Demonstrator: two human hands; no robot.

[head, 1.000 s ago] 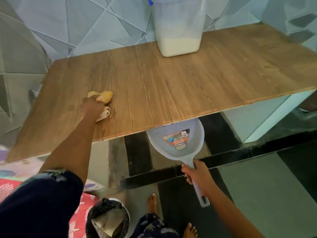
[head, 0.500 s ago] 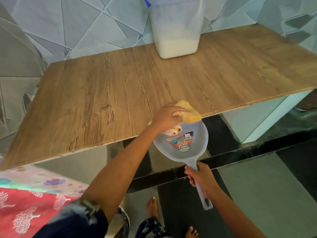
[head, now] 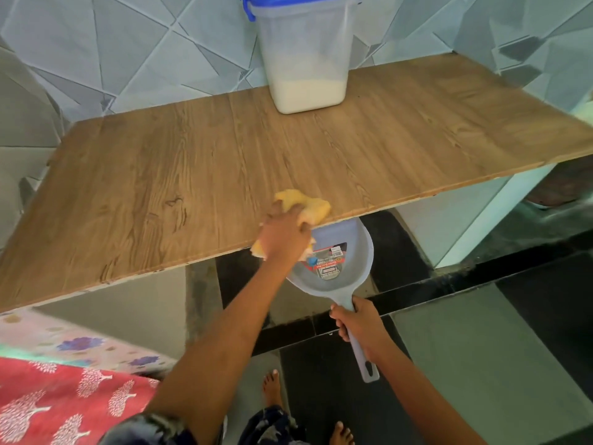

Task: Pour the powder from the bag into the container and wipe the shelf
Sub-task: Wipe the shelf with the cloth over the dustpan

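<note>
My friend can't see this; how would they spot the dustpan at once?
Find the wide wooden shelf against the tiled wall. Just under its front edge, the right hand holds a pale blue dustpan by its long handle. Only it carries a red-and-white sticker.

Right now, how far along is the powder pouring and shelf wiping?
Pouring looks done: the lidded container stands on the shelf with white powder inside. In hand: the left hand grips the yellow cloth at the shelf's front edge, while the right hand holds the dustpan just under it. Left: finishing the wipe; no spilled powder is visible.
</note>
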